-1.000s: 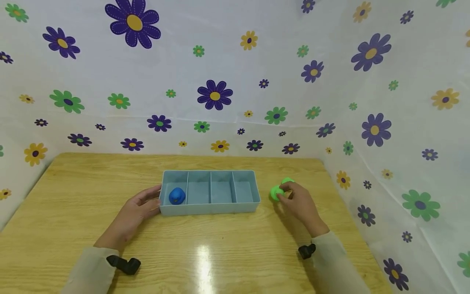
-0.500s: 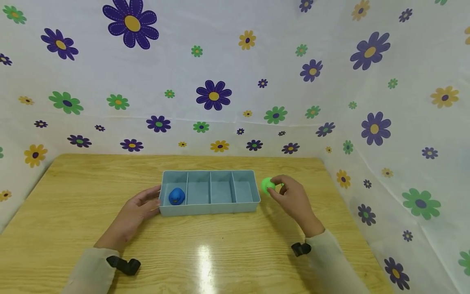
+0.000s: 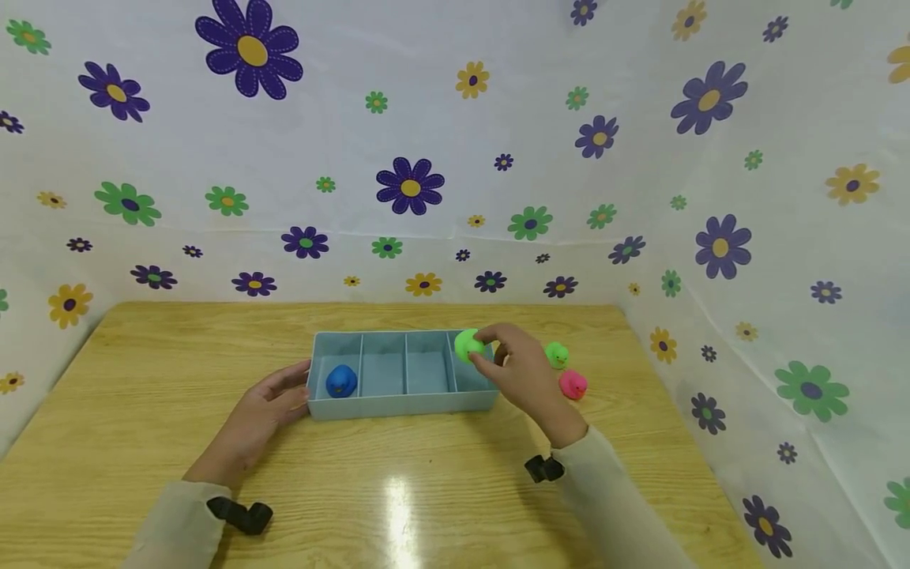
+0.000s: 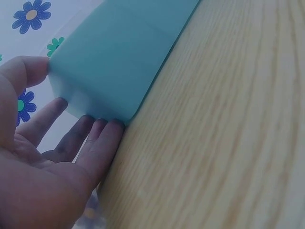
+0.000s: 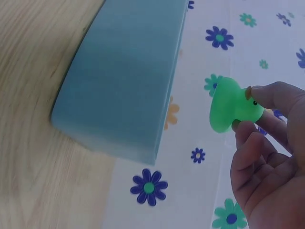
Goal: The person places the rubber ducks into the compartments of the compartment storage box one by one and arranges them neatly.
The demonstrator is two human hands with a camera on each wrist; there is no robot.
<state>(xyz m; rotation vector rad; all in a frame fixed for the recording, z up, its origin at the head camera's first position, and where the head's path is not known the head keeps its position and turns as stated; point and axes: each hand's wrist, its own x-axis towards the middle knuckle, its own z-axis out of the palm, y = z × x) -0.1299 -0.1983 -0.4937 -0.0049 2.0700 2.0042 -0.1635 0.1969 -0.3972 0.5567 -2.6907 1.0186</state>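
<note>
The tray (image 3: 401, 406) is viewed forward and down from the head; its outer walls (image 4: 124, 52) are shown closer in both wrist views.

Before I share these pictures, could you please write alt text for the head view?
A right hand pinches a green duck above the right end of a four-section blue tray, while a left hand touches its left end. A blue duck sits in the leftmost section; another green duck and a pink duck stand on the wooden table.

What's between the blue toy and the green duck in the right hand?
In the head view, the tray's two bare middle compartments lie between the blue toy and the green duck.
</note>
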